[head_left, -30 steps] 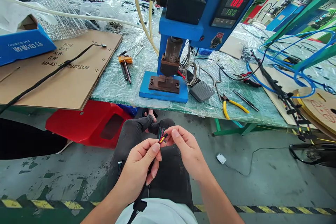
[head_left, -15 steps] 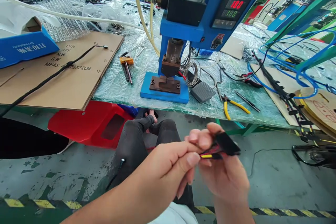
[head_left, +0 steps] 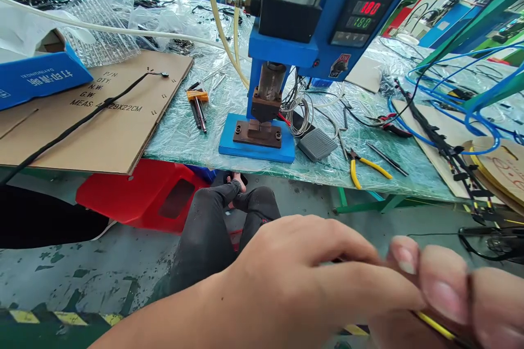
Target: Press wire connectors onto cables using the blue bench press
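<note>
Both my hands are raised close to the camera at the bottom right. My left hand [head_left: 303, 283] lies in front, fingers closed and pinched toward the right. My right hand [head_left: 446, 289] curls behind it, fingertips bent over a thin yellow wire [head_left: 434, 325] that peeks out below. The black connector seen earlier is hidden between the hands. My crossed legs in dark trousers [head_left: 229, 218] show below the bench.
A blue press machine [head_left: 286, 38] with a red digital display stands on the green plastic-covered bench [head_left: 196, 131]. Yellow-handled pliers [head_left: 366, 166], a grey pedal [head_left: 316, 143], cardboard sheet [head_left: 90, 114] with a black cable, blue tubing and a red stool [head_left: 139, 193] surround it.
Both hands rose from my lap toward the camera and drifted right, carrying the wire bundle. The black connector, visible half a second ago, is now covered by my fingers.
</note>
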Motion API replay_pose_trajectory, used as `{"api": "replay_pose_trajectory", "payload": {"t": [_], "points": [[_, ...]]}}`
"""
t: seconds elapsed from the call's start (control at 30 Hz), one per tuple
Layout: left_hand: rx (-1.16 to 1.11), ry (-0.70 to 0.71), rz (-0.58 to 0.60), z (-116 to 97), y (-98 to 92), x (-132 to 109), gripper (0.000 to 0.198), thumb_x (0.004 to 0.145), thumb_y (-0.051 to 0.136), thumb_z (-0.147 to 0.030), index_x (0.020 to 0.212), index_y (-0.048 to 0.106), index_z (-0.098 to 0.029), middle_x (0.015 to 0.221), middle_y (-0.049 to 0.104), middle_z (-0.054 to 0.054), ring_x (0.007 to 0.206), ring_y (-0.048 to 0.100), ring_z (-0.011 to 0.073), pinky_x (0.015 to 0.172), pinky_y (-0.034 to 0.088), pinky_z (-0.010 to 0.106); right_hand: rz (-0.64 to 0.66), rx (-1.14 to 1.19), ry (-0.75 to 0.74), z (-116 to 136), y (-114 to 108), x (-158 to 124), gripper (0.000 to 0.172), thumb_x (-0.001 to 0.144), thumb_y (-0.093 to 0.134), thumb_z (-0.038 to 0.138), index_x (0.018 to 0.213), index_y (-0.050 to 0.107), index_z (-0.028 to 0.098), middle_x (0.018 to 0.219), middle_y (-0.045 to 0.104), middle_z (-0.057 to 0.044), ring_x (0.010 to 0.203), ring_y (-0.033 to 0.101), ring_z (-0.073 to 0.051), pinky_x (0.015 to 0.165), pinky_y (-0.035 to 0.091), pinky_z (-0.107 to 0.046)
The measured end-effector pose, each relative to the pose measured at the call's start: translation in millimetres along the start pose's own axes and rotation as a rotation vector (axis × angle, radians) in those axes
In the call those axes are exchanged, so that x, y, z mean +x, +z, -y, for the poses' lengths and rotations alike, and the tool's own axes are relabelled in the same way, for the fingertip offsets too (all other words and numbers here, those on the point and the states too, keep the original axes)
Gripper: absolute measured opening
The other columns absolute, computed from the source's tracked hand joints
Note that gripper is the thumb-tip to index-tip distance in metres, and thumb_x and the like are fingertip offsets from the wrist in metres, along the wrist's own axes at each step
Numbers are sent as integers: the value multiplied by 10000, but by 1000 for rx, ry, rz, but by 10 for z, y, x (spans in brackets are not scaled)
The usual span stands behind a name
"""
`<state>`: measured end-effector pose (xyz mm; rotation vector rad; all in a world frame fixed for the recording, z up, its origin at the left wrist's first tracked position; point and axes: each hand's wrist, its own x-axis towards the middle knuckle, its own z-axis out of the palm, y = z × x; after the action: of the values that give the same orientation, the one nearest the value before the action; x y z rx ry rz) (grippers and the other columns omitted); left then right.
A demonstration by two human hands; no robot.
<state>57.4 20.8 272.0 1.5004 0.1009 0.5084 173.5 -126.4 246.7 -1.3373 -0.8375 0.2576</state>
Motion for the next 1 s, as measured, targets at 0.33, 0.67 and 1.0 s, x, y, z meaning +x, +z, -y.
{"api": "replay_pose_trajectory", "payload": {"t": [0.33,0.67,1.0], "points": [[89,-115,-271,970,-74,-547,127,915,606,-186,906,724,-234,793,640,15,734,565,125,684,451,225,219,-122,84,-394,415,53,181,870,670,154,998,647,280,849,670,2,782,632,-148,705,522,-263],[-71,-352,-481,1112,-110,-666,144,891,632,-321,843,681,-194,735,586,-6,679,572,115,650,465,226,281,-222,289,-648,578,142,121,888,632,230,984,705,241,848,696,4,775,626,-124,718,509,-226],[-174,-384,-611,1051,-152,-562,267,876,628,-425,803,648,-168,612,576,-25,533,516,95,563,440,231,355,-244,374,-676,673,325,208,875,607,273,1050,700,212,744,588,24,698,546,-121,689,468,-246]]}}
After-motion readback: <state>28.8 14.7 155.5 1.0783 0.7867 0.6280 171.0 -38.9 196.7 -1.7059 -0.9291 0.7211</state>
